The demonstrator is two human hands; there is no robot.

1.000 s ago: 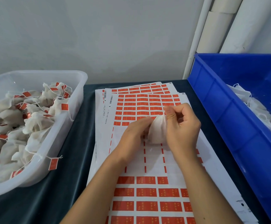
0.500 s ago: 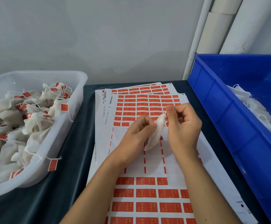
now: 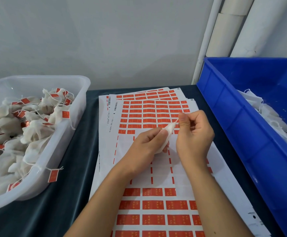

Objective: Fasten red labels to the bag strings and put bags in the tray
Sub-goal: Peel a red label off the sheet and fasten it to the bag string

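We begin at the right hand: its fingers are curled and its thumb and forefinger pinch the thin white string at the upper tip of the small white mesh bag. The left hand grips the lower body of that bag, thumb on the front face. The bag hangs between the two hands, just above the sheets; its long axis slants from lower left, in the left hand, up to the right, toward the pinch. No label is on this string yet, as far as we can tell.

We judge that the coming move turns on one relation: the unpeeled red rectangular labels lie directly beyond the pinched string, on the far rows of the white sticker sheets. The right hand is the nearer one to them (the rows under the hands are already stripped, leaving only thin red slivers).

The sheets overlap loosely on a dark cloth-covered table. To the left, well apart from the hands, stands the translucent white plastic tray, heaped with tagged bags; the left hand is nearer to it. To the right stands a deep blue plastic bin holding untagged white bags. Behind are a pale grey wall and white pipes.
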